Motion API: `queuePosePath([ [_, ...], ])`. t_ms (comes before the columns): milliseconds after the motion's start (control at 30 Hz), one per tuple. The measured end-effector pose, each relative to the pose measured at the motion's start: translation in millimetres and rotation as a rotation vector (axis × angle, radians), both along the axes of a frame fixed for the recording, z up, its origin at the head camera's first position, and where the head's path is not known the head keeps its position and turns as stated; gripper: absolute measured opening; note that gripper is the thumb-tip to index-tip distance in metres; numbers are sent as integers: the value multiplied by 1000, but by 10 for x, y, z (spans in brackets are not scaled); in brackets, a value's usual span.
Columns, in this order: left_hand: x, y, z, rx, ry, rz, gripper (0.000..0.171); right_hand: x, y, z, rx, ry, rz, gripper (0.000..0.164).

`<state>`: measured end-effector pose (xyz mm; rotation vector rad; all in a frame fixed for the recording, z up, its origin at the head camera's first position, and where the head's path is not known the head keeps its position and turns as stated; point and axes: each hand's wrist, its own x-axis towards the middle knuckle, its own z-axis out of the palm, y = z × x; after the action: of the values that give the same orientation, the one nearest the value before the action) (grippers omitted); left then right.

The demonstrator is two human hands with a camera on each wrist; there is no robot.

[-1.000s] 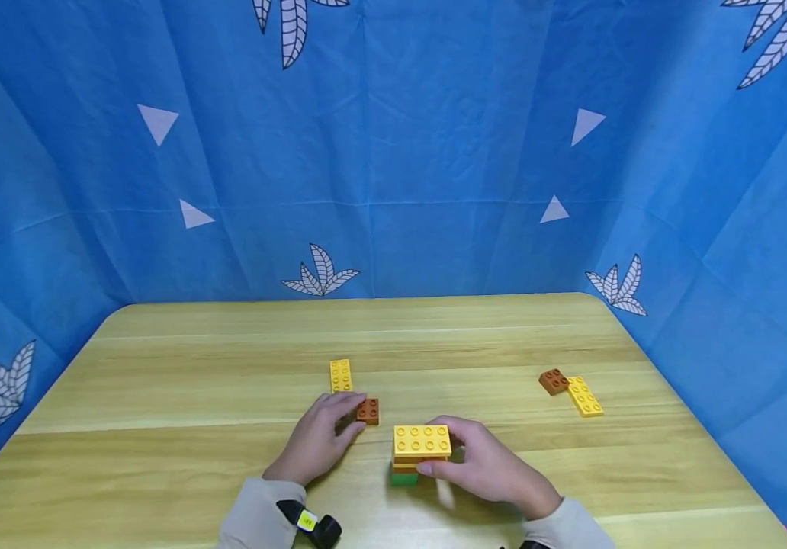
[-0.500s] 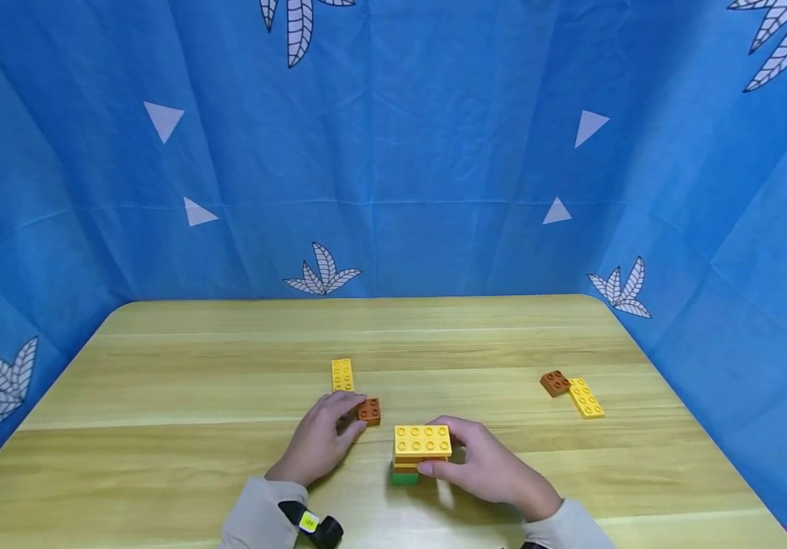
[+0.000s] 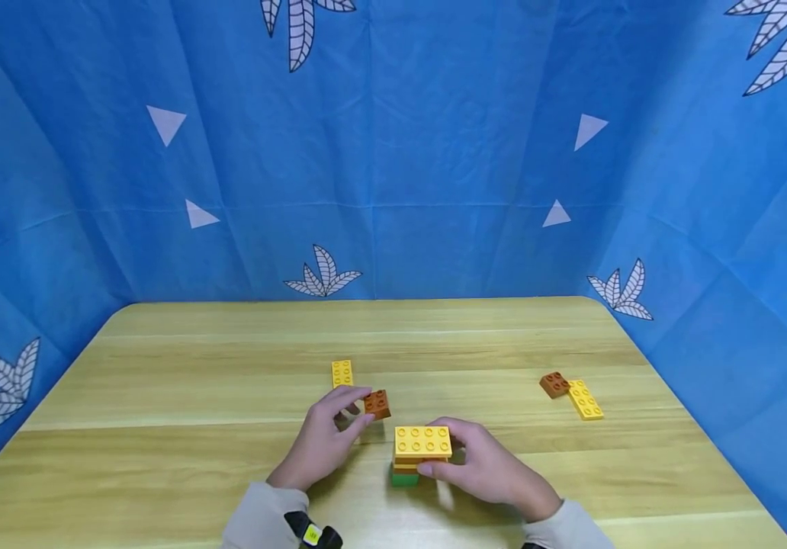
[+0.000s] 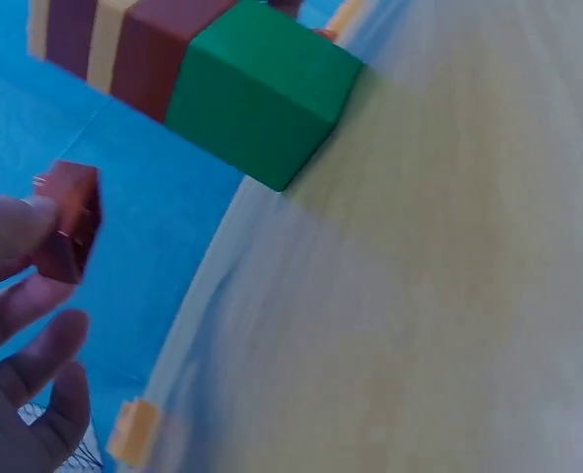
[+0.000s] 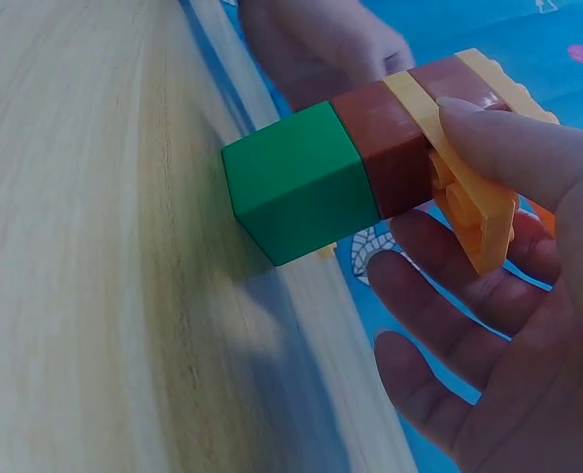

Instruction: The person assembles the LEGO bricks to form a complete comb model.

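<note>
My left hand (image 3: 325, 435) pinches a brown toy brick (image 3: 377, 405) between thumb and fingers. The left wrist view shows that brown brick (image 4: 72, 222) lifted off the tabletop. In my right hand (image 3: 479, 461) is a stack of toy bricks (image 3: 422, 441), gripped at its right side. From the bottom, the stack has a green brick (image 5: 296, 182), a brown brick (image 5: 385, 148), a thin yellow plate (image 5: 484, 212), another brown brick and a yellow plate on top. Thumb and fingers hold its upper layers, and the stack stands upright. The two hands are apart.
Just behind the left hand a yellow plate (image 3: 342, 372) lies partly covered. Farther right lie another brown brick (image 3: 554, 384) and a yellow plate (image 3: 586, 400), touching each other. The wooden table (image 3: 229, 358) is enclosed by a blue patterned cloth (image 3: 435, 152).
The left hand has raised the brown brick from the tabletop and moved it slightly right, tilting it. The right hand and the stack have stayed in place.
</note>
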<state>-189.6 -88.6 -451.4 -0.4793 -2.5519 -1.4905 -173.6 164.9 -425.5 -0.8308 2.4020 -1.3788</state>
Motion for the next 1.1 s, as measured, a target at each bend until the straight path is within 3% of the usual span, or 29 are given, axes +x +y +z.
queuePosePath([
  [167,66,57,178,35,13,-23,36,2,2,-5,-7,10,7,35],
  [467,195,131,418,61,114,-146,37,4,10,-21,-7,12,6,35],
  [1100,285,186,466,46,181,-239,37,4,16,-8,-16,27,25,34],
])
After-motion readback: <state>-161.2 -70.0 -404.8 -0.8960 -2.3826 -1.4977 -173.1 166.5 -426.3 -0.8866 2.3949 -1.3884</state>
